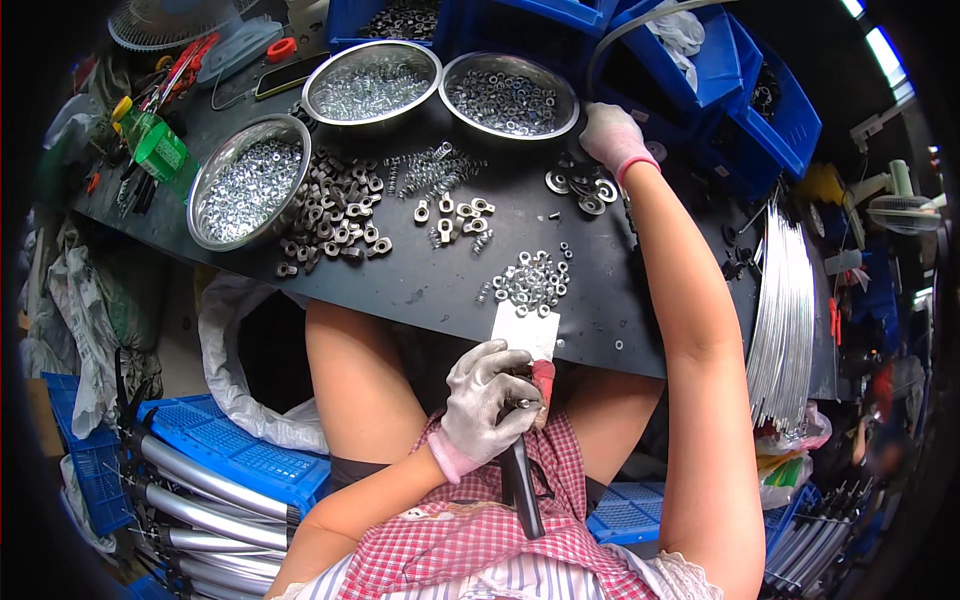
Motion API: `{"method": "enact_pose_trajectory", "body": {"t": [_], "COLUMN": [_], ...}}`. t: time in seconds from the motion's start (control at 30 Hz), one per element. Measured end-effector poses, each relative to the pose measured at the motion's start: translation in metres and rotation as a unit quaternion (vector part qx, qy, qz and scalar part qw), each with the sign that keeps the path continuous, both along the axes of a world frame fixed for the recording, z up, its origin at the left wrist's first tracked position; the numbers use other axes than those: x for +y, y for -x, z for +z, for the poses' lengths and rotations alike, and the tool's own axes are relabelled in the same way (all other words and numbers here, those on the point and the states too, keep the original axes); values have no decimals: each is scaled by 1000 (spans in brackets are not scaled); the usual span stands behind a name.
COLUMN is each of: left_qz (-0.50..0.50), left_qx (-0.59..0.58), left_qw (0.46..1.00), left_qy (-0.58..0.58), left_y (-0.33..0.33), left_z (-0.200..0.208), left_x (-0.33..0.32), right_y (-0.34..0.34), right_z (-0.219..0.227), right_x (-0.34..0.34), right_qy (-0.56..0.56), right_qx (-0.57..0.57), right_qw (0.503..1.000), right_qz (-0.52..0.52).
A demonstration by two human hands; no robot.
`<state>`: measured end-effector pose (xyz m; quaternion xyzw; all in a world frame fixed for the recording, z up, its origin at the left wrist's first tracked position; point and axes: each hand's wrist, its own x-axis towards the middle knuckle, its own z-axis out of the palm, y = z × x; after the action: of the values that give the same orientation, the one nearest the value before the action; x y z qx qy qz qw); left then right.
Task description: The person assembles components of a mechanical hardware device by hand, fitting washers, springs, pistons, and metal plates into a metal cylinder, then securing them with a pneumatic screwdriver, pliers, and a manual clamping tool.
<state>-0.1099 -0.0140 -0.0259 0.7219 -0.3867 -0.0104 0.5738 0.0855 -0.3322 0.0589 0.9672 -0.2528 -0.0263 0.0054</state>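
My left hand [487, 402], in a pale glove with a pink cuff, is closed around a black tube [521, 492] above my lap. A small metal end [522, 404] shows by its fingertips. Close beside those fingers is a red-wrapped piece [543, 380] at the lower end of a white plate [527, 330] at the table edge. My right hand [612, 138], also gloved, reaches far across the table beside the blue bins. Its fingers are turned away, so whatever they hold is hidden. Round metal discs [590, 190] lie just below it.
Steel bowls hold nuts [255, 185], small bright parts [370, 90] and dark nuts [505, 103]. Springs [440, 172], metal lugs [340, 205] and loose nuts [530, 280] lie on the black table [400, 290]. Blue bins [690, 60] stand behind; thin metal rods [783, 320] hang at right.
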Motion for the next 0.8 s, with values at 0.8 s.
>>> {"method": "enact_pose_trajectory", "body": {"t": [0.8], "left_qz": [-32], "left_qx": [-3], "left_qw": [999], "left_qy": [10], "left_y": [-14], "left_z": [-5], "left_x": [4], "right_y": [258], "right_z": [-9], "right_x": [149], "right_qy": [-213], "right_qx": [-305], "right_qw": [865], "right_qz": [337]}}
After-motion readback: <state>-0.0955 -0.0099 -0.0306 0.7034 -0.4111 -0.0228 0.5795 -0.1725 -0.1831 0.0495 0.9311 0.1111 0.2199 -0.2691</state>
